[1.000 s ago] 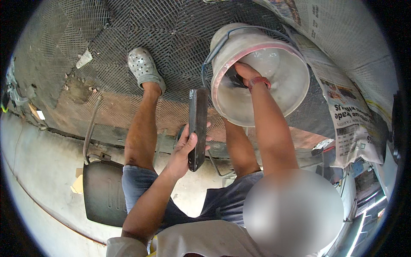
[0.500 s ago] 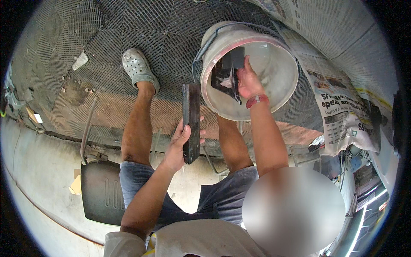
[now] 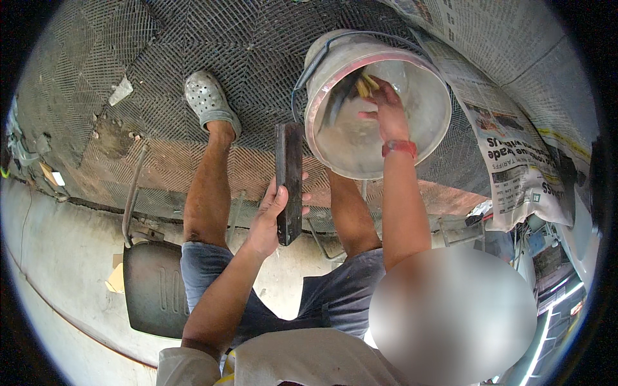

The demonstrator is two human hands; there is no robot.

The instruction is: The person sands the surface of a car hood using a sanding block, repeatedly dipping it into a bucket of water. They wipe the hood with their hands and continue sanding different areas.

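Note:
My left hand point(image 3: 273, 215) is closed around a long black rectangular block point(image 3: 289, 183), held upright beside the bucket. A whitish bucket point(image 3: 338, 166) with a pinkish inner rim stands tilted, its mouth facing me. Inside it is my right hand point(image 3: 388, 109), thumb and fingers apart. Its fingertips are beside a small yellowish piece point(image 3: 365, 85), whose kind I cannot make out. A dark, blurred sheet-like thing point(image 3: 341, 96) lies against the bucket's left inner wall, partly in shadow.
Black ribbed matting point(image 3: 257, 58) covers the floor. Newspaper point(image 3: 508, 154) hangs over a surface on the right. The bucket's wire handle point(image 3: 298, 96) loops over its left side. A dark chair seat point(image 3: 153, 289) is at lower left, near my leg.
My right hand has released the dark sheet-like thing and shifted slightly right inside the bucket. The yellowish piece has come into view. My left hand keeps its hold on the block.

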